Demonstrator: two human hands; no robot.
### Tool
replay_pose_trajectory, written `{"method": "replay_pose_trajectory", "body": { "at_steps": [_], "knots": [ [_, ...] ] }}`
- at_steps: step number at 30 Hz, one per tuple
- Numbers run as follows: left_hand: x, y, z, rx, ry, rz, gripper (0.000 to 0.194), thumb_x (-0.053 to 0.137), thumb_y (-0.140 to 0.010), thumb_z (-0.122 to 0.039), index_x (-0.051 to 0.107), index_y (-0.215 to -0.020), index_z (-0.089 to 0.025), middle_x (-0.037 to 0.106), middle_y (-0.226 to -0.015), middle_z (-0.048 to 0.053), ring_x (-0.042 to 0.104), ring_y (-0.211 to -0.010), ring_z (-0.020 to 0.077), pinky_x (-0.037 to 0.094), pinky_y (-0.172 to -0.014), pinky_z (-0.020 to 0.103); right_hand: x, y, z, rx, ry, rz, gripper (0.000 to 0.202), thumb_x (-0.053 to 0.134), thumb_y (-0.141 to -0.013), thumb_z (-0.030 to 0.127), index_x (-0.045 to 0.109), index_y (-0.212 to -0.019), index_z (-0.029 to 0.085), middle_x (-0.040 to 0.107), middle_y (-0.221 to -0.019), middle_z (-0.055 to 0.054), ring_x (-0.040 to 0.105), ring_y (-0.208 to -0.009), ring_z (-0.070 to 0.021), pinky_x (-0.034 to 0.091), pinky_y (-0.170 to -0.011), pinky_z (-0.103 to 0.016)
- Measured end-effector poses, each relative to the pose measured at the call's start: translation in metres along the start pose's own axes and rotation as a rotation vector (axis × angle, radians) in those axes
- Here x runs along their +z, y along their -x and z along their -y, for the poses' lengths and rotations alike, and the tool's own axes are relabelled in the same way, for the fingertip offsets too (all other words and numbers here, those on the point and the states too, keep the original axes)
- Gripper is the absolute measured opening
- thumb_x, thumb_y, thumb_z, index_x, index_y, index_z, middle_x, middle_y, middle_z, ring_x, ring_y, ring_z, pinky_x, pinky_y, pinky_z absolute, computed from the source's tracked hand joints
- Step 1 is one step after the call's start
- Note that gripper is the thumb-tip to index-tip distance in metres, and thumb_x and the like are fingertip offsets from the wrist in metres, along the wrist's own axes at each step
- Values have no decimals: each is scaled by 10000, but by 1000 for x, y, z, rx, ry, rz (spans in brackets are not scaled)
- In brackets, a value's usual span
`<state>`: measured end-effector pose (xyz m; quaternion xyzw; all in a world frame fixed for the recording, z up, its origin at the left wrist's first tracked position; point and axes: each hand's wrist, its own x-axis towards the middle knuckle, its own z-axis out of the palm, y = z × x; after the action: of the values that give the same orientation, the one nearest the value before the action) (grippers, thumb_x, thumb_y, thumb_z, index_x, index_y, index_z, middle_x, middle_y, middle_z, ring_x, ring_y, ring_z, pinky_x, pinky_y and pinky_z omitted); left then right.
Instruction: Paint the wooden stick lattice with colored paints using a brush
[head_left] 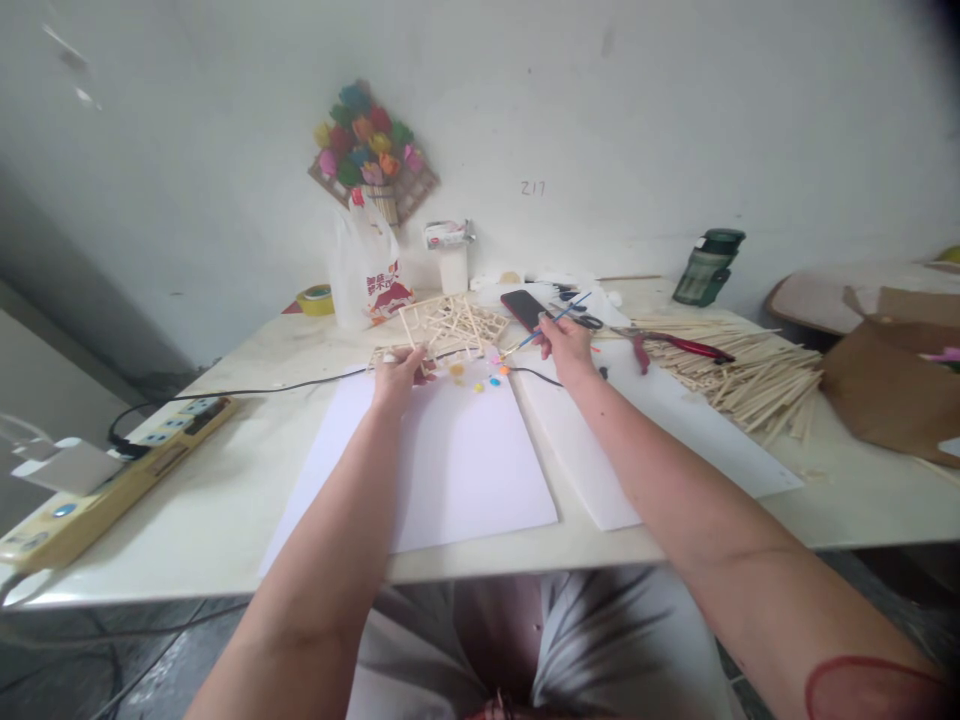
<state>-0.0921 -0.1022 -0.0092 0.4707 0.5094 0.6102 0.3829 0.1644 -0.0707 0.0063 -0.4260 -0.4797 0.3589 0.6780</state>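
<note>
In the head view, my right hand (568, 345) pinches a thin blue paintbrush (564, 309). The brush slants down to the left, its tip close to a pink dab of paint (493, 359). Blue (495, 382), yellow (479, 388) and orange (505, 371) dabs lie around it on what looks like a clear sheet or tray. My left hand (400, 376) is closed at the far edge of a white paper sheet (472, 470); what its fingers grip is hidden. Just behind it rests a loose lattice of pale wooden sticks (461, 322).
A power strip (161, 450) with a white charger lies left, its black cable crossing the table. Behind are tape (315, 300), a plastic bag (367, 270), a cup (453, 265) and a phone (525, 310). Red-handled pliers (690, 347), many sticks (757, 385) and a green bottle (709, 268) are right.
</note>
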Motion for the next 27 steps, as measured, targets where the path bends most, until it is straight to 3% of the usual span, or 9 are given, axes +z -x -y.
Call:
{"method": "replay_pose_trajectory", "body": {
  "at_steps": [10,16,22,27],
  "knots": [
    [-2,-2,2,32,22,-28,332,724,-680,-443,614,-647,-131,653,-587,41,593,-442,115,446,-430,202,0,0,-4,4,-7,6,329,703,-735,431,565,-581,175,575,-466,26,377,-334,-41,288,-350,-203],
    [-3,-3,-1,5,60,-114,277,705,-694,-396,601,-660,-142,646,-564,27,582,-427,110,450,-436,200,10,10,-3,60,-21,138,237,729,-698,359,633,-611,161,659,-549,-17,462,-420,-64,365,-400,-198],
    [-4,-4,0,20,82,-127,284,696,-690,-404,599,-644,-141,639,-552,20,579,-425,104,434,-427,188,24,18,-18,-11,189,332,138,690,-718,294,706,-660,170,723,-661,-22,618,-594,-123,482,-570,-224],
    [-4,-5,1,13,79,-130,295,690,-696,-414,594,-652,-139,638,-550,22,586,-433,109,438,-434,191,30,19,-27,-120,437,384,136,649,-773,255,757,-733,183,765,-814,-33,685,-768,-166,504,-700,-249]
  ]
}}
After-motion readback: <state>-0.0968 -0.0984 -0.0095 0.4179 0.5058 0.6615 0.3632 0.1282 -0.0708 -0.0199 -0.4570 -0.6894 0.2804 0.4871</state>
